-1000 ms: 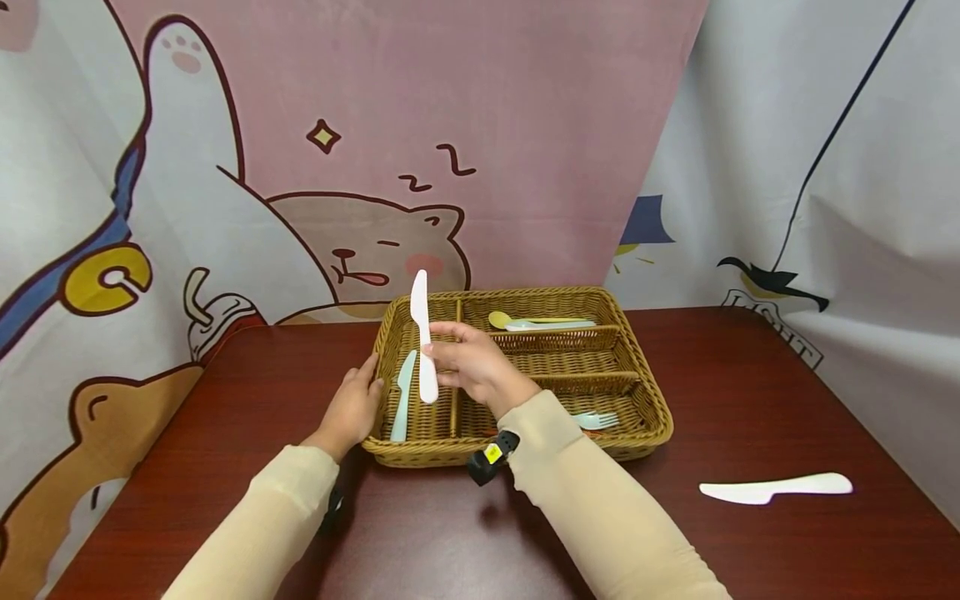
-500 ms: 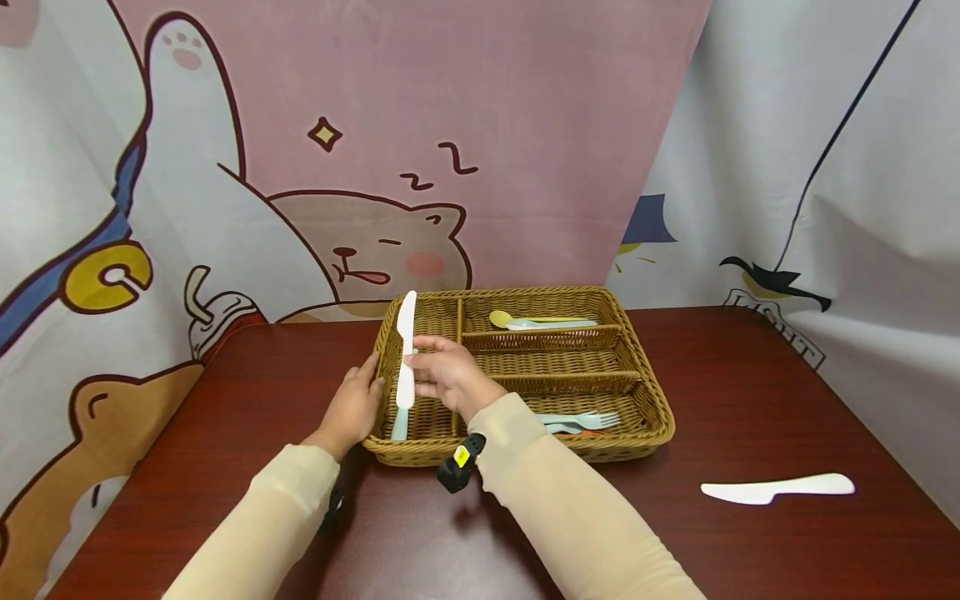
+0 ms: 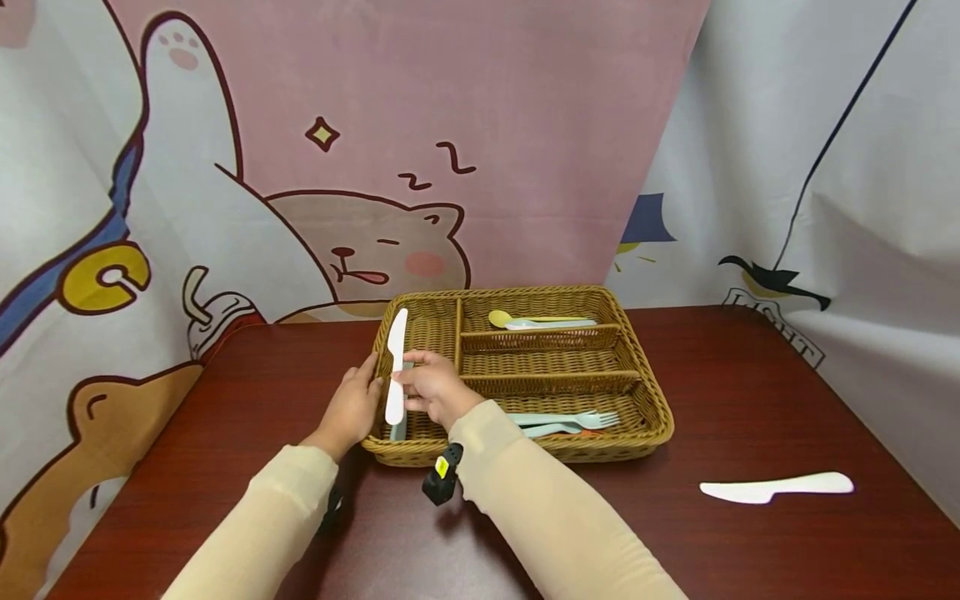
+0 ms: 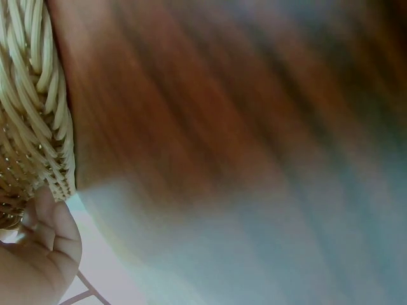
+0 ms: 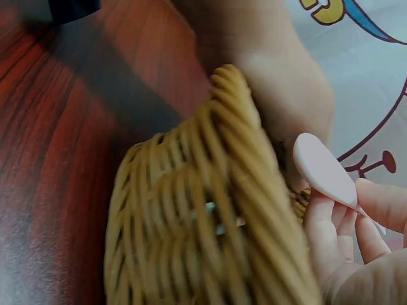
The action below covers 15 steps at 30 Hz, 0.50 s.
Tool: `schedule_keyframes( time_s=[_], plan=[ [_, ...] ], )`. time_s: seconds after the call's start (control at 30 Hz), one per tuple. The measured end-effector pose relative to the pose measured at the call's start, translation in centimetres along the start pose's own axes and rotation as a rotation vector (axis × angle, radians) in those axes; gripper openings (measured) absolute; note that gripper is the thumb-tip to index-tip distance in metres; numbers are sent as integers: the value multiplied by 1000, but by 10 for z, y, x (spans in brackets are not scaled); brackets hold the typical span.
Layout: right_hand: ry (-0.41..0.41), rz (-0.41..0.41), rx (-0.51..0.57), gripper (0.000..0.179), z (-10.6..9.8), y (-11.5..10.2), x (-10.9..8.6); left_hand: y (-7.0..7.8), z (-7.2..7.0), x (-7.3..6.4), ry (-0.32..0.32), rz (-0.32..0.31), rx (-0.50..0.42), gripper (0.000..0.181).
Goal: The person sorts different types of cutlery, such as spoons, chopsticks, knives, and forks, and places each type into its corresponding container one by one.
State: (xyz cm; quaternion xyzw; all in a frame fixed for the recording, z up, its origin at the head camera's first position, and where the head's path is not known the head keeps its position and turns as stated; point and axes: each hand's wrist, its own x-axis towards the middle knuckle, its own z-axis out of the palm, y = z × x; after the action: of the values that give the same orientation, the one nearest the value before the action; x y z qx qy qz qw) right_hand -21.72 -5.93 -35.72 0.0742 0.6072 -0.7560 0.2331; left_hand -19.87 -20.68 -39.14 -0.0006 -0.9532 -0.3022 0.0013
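A white plastic knife (image 3: 397,367) is pinched between the thumb and fingers of my right hand (image 3: 438,387). It is held lengthwise, blade pointing away, over the left compartment of the brown wicker basket (image 3: 525,454). Directly below it lies a pale green knife (image 3: 398,432), mostly covered from view. My left hand (image 3: 349,408) grips the basket's left side at the rim; its bent fingers show against the outer wall in the left wrist view. The right wrist view shows the white knife's rounded handle end (image 5: 323,170) between my fingers, beside the rim.
The back right compartment holds a yellow spoon (image 3: 498,318) and pale cutlery. Pale green forks (image 3: 596,419) and an orange piece lie in the front right one. Another white knife (image 3: 776,487) lies on the dark red table (image 3: 750,400) at the right. A patterned cloth (image 3: 555,150) hangs behind.
My right hand has carried the white knife leftward and lower, from near the divider to above the pale green knife. My left hand stays on the basket.
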Motion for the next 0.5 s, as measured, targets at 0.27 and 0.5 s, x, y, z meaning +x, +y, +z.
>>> schedule_keyframes(
  time_s=[0.27,0.5],
  plan=[
    [36,13,-52,37,2,9,5,0,1,0,-12,-15,4,54],
    [59,36,-32,36,4,11,10,2,0,-2,3,0,-16,53]
  ],
)
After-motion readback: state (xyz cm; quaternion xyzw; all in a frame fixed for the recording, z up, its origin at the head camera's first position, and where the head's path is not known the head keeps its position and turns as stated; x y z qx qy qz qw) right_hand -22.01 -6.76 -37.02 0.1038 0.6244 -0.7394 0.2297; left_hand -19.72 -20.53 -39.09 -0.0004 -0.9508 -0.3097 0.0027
